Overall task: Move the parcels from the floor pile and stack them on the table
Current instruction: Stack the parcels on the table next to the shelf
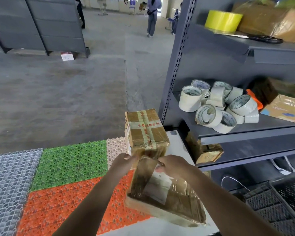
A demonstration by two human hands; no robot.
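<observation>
1. My left hand curls round the far left corner of a parcel, fingers wrapped under the edge.
2. My right hand grips the far right corner, thumb on top near the white label.
3. The parcel is brown, wrapped in clear tape, and tilts with its far end raised. It is over the table; I cannot tell whether its near end rests there.
4. Its far end meets the foot of a second parcel, which lies on the table just beyond my hands and is bound with tape printed in red.
5. Green, orange and grey tiles cover the table to my left.
6. On my right stands a grey rack. White tape rolls are heaped on its middle shelf and a yellow roll sits on the top one.
7. A black wire basket sits low on the right.
8. A person stands far off across the floor.
</observation>
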